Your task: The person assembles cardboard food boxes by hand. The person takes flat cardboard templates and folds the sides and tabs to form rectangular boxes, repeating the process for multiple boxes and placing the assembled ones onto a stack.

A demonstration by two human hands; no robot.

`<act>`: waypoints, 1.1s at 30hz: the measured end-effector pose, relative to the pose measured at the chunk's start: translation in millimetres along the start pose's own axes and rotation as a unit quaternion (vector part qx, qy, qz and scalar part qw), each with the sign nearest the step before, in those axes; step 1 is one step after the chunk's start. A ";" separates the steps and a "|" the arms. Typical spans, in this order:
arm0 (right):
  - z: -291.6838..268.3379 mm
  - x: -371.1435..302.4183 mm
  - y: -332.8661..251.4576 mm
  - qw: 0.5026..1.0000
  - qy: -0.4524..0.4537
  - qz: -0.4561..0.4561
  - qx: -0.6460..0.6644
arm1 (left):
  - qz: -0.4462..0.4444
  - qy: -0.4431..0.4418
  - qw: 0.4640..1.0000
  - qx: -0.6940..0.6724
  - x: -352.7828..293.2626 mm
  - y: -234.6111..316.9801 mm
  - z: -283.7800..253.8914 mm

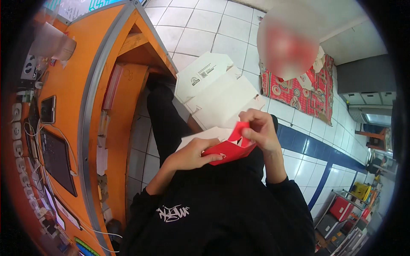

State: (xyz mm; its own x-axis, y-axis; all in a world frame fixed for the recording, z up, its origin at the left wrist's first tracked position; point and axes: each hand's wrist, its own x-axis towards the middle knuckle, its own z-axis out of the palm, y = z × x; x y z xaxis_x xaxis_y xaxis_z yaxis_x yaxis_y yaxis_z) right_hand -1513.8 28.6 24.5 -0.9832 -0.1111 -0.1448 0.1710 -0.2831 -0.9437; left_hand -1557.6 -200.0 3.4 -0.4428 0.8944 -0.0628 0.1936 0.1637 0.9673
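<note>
Head view: red/white carton (228, 150) half-folded, flaps up

The red carton (228, 150) is showing a smooth, slightly glossy card face, while the stack of flat boxes (215, 96) is looking matt, pale cardboard. The counter (72, 85) is wearing a smooth orange laminate with a dull grey metal-looking edge. The floor tiles (205, 30) are gleaming, glazed white. The rug (305, 91) is looking like woven cloth.
</note>
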 end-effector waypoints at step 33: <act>64.0 14.8 14.1 0.748 0.031 -0.352 -0.562 | 0.019 0.398 0.895 -0.199 29.3 29.0 -10.6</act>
State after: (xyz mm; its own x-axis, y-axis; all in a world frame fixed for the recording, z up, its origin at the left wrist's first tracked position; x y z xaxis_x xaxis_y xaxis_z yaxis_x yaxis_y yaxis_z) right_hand -1521.9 -38.0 28.1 -0.8116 -0.2568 0.5247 -0.5174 0.7330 -0.4415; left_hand -1574.3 -173.5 32.2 -0.9571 0.2893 0.0138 -0.0351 -0.1629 0.9860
